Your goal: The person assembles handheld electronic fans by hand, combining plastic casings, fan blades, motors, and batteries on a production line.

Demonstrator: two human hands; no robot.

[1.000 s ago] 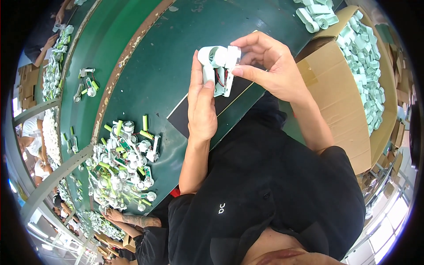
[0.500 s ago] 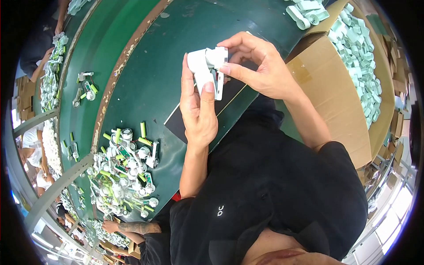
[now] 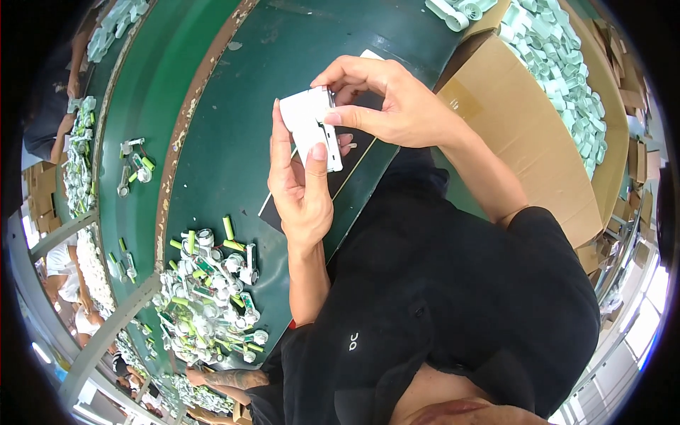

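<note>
Above the green table, both my hands hold a white plastic housing (image 3: 303, 117). My left hand (image 3: 301, 191) cradles its lower body, the thumb lying on the front and the fingers along its left side. My right hand (image 3: 386, 99) pinches the upper right end of the housing between thumb and fingers. A narrow side with small slots shows along the housing's right edge. Glare washes out its front, and what lies inside is hidden. Below my hands a dark flat board (image 3: 270, 212) rests on the table.
A heap of small motor assemblies with green cylindrical cells and circuit boards (image 3: 212, 297) lies to the left. A cardboard box (image 3: 524, 134) of mint plastic shells (image 3: 559, 78) stands at right. A green conveyor (image 3: 134, 227) runs past a worn brown rail (image 3: 173, 149). Other people work beyond.
The housing's round upper part has swung in against its body, making it look more compact. Both hands have moved slightly left and down with it, still gripping it.
</note>
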